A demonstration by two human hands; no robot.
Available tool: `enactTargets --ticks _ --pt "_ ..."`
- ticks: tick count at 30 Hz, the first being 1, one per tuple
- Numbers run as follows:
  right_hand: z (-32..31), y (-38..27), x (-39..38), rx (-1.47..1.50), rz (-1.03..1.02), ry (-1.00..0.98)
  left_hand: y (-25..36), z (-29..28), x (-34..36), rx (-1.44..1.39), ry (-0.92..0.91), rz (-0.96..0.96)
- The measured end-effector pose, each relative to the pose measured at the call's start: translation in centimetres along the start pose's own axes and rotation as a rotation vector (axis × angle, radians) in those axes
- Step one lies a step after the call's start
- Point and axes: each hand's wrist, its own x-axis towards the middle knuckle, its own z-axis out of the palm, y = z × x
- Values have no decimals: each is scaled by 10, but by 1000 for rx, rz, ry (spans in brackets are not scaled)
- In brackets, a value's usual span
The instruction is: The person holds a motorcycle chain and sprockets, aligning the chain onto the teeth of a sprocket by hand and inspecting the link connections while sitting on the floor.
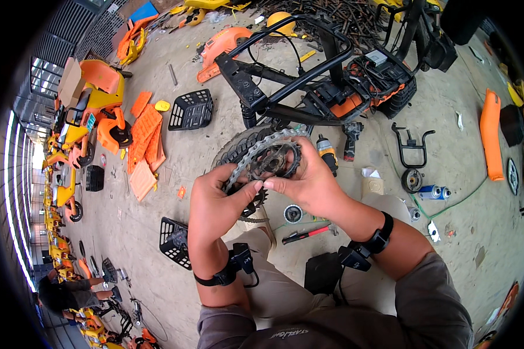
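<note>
Left hand (215, 200) and right hand (311, 183) pinch chain-wrapped sprocket (272, 163) at centre; fingers curled, thumb tips close together. Black basket (193, 112) far left, mesh interior visible; second basket (173, 239) near left, contents unclear.

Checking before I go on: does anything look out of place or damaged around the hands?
On the left, orange panels lie loosely heaped on the floor, odd because they are off any vehicle. Ahead, the black frame is bare, its wiring exposed. No spill stands out.

On the concrete floor (454, 151) before me rest a hammer (305, 234), black crate (190, 110), orange panels (145, 134) and blue cans (429, 192).
</note>
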Motion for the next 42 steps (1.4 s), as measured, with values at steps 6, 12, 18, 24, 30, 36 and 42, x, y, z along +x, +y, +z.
enactTargets --ticks 6,12,18,24,30,36,42 --pt "-1 -3 2 19 -43 -28 0 1 -4 -69 47 30" --pt "-8 -6 -1 116 79 -84 9 -1 -11 61 75 87" --pt "-13 -4 -6 56 82 -90 21 1 -17 129 111 67" --pt "-33 -9 -15 -330 102 -142 15 -3 -21 182 143 129" --pt "-34 -23 -11 -511 15 227 14 -9 -22 223 107 132" --pt "-37 -26 -5 -384 5 -30 9 -7 -23 210 90 152" --pt "-49 -15 -2 -308 20 -96 5 -12 -24 168 89 125"
